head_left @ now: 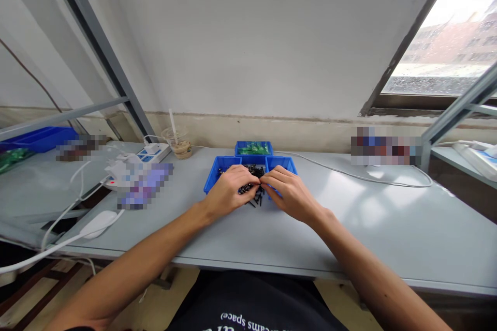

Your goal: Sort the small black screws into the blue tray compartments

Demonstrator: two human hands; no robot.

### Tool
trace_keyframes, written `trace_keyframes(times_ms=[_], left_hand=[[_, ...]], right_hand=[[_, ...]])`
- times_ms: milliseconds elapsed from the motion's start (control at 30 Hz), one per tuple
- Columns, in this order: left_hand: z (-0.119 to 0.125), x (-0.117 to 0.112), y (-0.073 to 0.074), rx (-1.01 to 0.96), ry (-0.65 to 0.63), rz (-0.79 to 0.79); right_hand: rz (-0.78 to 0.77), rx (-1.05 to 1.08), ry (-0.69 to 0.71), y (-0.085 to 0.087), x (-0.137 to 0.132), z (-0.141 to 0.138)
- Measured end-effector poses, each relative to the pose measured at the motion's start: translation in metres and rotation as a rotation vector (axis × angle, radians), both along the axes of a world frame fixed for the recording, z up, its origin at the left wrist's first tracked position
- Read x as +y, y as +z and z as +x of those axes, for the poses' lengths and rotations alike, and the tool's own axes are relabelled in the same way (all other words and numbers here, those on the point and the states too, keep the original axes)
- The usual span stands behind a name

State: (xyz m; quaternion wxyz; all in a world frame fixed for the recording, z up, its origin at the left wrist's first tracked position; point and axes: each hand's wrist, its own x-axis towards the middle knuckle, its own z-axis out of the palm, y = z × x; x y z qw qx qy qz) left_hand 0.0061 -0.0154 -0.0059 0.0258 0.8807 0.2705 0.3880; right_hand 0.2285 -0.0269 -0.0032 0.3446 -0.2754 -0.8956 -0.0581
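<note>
**Both hands pinching small black parts**

The left hand (229, 189) and right hand (289, 194) meet fingertip to fingertip, fingers curled, pinching small black parts (254, 194). The parts lie at the 6 o'clock edge of a blue tray (213, 173) on the grey worktop (388, 222); a green-filled bin (253, 148) sits at 12 o'clock.

Readable only on the black shirt (256, 302) at the bottom edge: white lettering, upside down from this view, showing "space" and a word ending in "eams" before it. A larger line beneath cut off by the frame, unreadable. Elsewhere labels blurred out, nothing legible.
</note>
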Motion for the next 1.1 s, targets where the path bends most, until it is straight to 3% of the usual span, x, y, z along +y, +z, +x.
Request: trace_keyframes(times_ms=[200,600,1100], left_hand=[[-0.0006,0.0013,-0.0032,-0.042,-0.006,0.03],[-0.0005,-0.0016,0.0045,-0.038,0.035,-0.003],[-0.0016,0.0003,0.0028,0.057,0.059,-0.073]], right_hand=[[-0.004,0.008,-0.002,-0.0036,0.0027,0.0011],[0.02,0.13,-0.068,0.0019,-0.0025,-0.0013],[-0.001,0.134,-0.054,-0.0025,0.0007,0.0001]])
